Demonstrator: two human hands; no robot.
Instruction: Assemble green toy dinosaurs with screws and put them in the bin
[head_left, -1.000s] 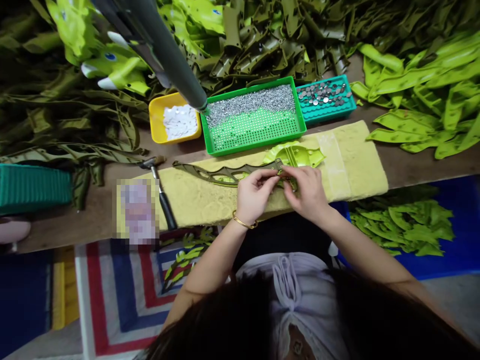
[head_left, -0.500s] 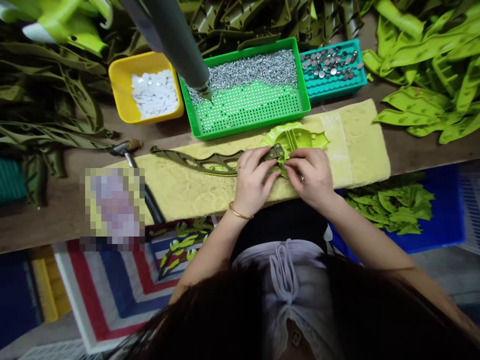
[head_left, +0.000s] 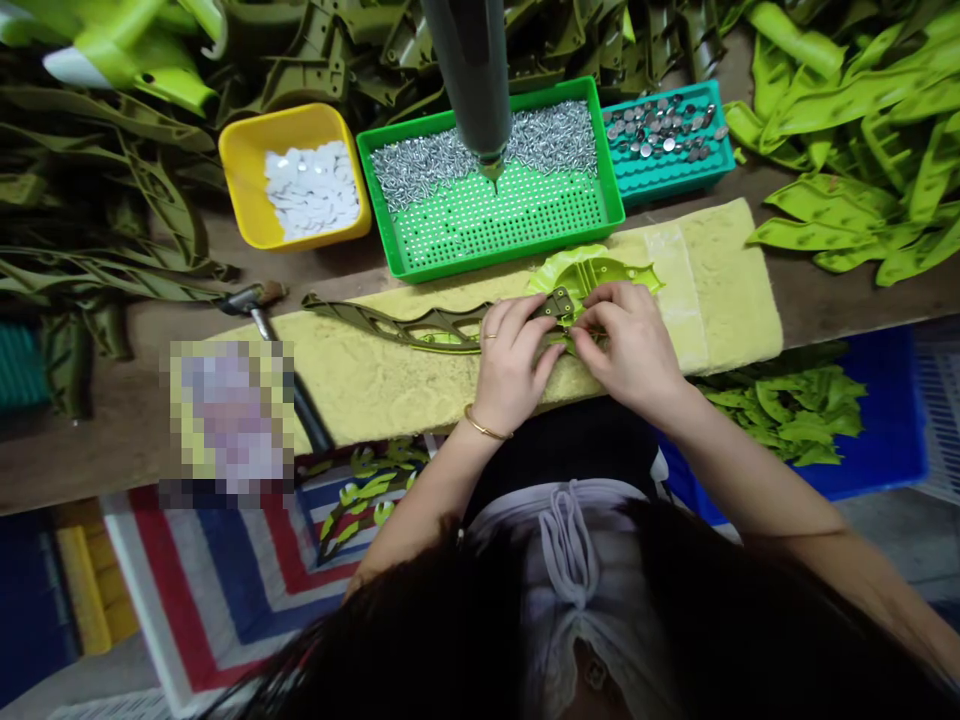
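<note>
A long olive-green plastic blade piece [head_left: 397, 325] lies on a yellow foam pad [head_left: 375, 375], its right end meeting a bright lime-green plastic part [head_left: 581, 270]. My left hand [head_left: 514, 360] rests curled on the blade's right end, fingers pressing it down. My right hand [head_left: 630, 345] is closed in a pinch on the joint between the olive piece and the lime part. What the fingertips pinch is too small to name. A hanging grey power screwdriver [head_left: 472, 80] points down over the green screw tray [head_left: 495, 245].
A yellow tub of white discs [head_left: 296, 180] and a teal tray of metal washers [head_left: 664, 130] flank the green tray. A hammer [head_left: 277, 345] lies left of the pad. Piles of olive and lime plastic parts [head_left: 847, 130] crowd the back. A blue bin [head_left: 885, 440] holds lime pieces.
The hanging screwdriver has swung from the left to over the middle of the green tray. Both hands stayed on the joint, shifting slightly up toward the lime part.
</note>
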